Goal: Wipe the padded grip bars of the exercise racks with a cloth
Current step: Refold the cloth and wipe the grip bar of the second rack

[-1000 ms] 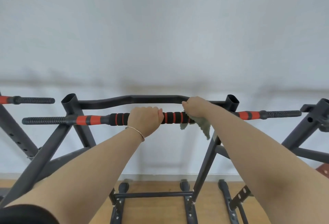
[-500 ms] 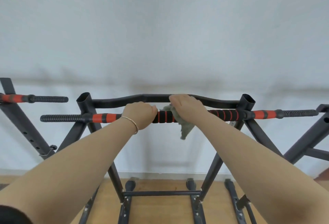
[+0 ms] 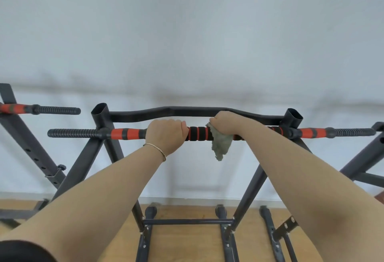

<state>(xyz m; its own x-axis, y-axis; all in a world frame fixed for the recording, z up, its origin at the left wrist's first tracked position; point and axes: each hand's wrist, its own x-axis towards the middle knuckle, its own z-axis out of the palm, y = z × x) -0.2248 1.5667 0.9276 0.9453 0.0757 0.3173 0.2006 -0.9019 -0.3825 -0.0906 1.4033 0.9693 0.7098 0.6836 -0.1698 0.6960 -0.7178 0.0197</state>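
A padded grip bar [image 3: 198, 133] with black foam and orange bands runs across the top of a dark metal rack [image 3: 99, 114]. My left hand [image 3: 165, 136] is wrapped around the bar left of its middle. My right hand [image 3: 227, 122] presses a pale green cloth [image 3: 220, 145] around the bar a short way to the right; a loose end of the cloth hangs below. A short stretch of striped foam shows between my hands.
A curved black crossbar [image 3: 187, 111] sits just behind the grip bar. Another rack's padded handle [image 3: 41, 109] sticks out at the left, and more frame tubes [image 3: 361, 157] stand at the right. A white wall is behind, a wooden floor [image 3: 187, 241] below.
My right hand slid the cloth leftward along the bar toward my left hand, then back a little to the right. My left hand kept its grip while the view shifted.
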